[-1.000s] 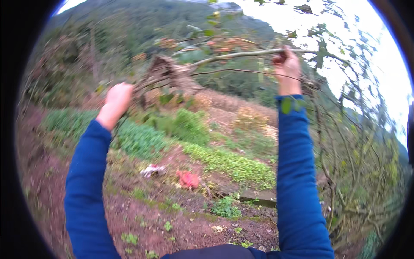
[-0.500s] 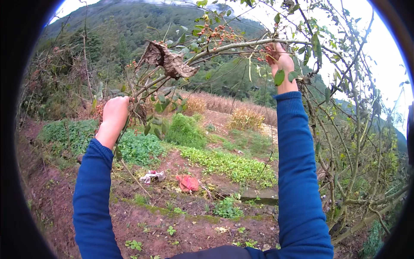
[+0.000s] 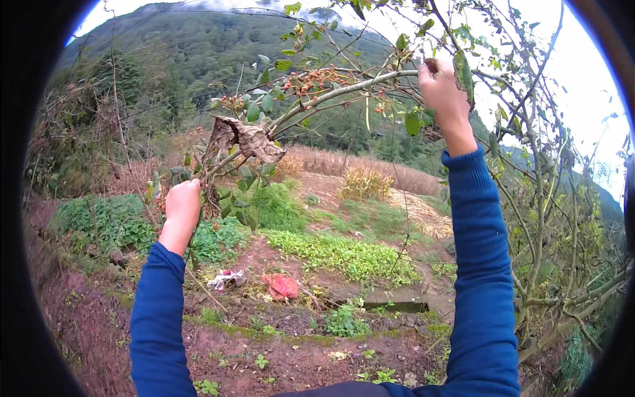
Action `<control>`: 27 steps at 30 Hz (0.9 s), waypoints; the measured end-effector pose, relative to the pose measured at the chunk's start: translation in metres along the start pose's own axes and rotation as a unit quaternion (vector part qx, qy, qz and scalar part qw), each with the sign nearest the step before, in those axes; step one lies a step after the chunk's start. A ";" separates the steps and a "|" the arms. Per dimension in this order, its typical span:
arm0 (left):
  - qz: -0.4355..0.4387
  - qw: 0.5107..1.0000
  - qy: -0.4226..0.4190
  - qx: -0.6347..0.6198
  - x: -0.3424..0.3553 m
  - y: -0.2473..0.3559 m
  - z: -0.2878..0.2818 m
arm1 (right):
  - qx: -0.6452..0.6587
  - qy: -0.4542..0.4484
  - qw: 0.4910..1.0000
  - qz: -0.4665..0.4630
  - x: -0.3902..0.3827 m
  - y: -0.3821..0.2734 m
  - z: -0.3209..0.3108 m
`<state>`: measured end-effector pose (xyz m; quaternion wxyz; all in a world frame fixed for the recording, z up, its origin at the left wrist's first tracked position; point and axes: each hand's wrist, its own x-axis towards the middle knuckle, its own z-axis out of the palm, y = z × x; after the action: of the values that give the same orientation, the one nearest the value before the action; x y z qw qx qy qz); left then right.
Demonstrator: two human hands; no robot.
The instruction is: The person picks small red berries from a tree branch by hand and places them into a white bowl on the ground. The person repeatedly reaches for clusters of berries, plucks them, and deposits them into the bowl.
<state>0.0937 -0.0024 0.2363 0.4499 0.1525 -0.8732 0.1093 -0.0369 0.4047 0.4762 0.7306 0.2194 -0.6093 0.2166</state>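
A long arched branch (image 3: 360,84) crosses the upper part of the view, bearing clusters of small orange-red berries (image 3: 316,79) and green leaves. My left hand (image 3: 182,208) is closed in a fist around the branch's lower left end, beside drooping leaves. A crumpled, dry brown leaf (image 3: 254,142) hangs on the branch just above that fist. At the upper right, my right hand (image 3: 446,96) is raised against the branch with its fingers curled in. Something small and brown shows at its fingertips, too unclear to name.
Tangled bare stems (image 3: 539,172) rise close on the right. Below lie reddish soil (image 3: 264,367), leafy green rows (image 3: 344,255), a red bag (image 3: 281,286) and a whitish crumpled scrap (image 3: 226,280). Dry stalks (image 3: 366,183) and a wooded hillside stand beyond.
My right hand has shifted right and slightly up along the branch, its fingers now more curled. My left hand, still gripping the branch, sits slightly lower and to the right.
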 end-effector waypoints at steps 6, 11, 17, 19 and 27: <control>-0.004 1.000 -0.002 0.000 -0.006 0.005 0.012 | -0.126 -0.247 0.957 0.088 0.039 -0.015 0.040; -0.016 1.000 -0.010 0.006 -0.015 0.013 0.013 | -0.191 -0.365 0.910 0.044 0.053 -0.014 0.065; 0.000 1.000 -0.005 0.005 -0.008 0.023 0.026 | 0.052 -0.392 0.900 0.185 0.061 0.045 0.093; -0.011 1.000 -0.013 0.024 -0.015 0.013 0.022 | 0.144 -0.397 0.835 0.352 0.052 0.002 0.078; -0.008 1.000 -0.011 0.018 -0.013 0.015 0.017 | 0.315 -0.326 0.811 0.369 0.039 0.010 0.068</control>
<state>0.0828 0.0085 0.2150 0.4381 0.1689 -0.8749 0.1192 -0.0906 0.3752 0.5267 0.2451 0.2538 -0.7452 0.5658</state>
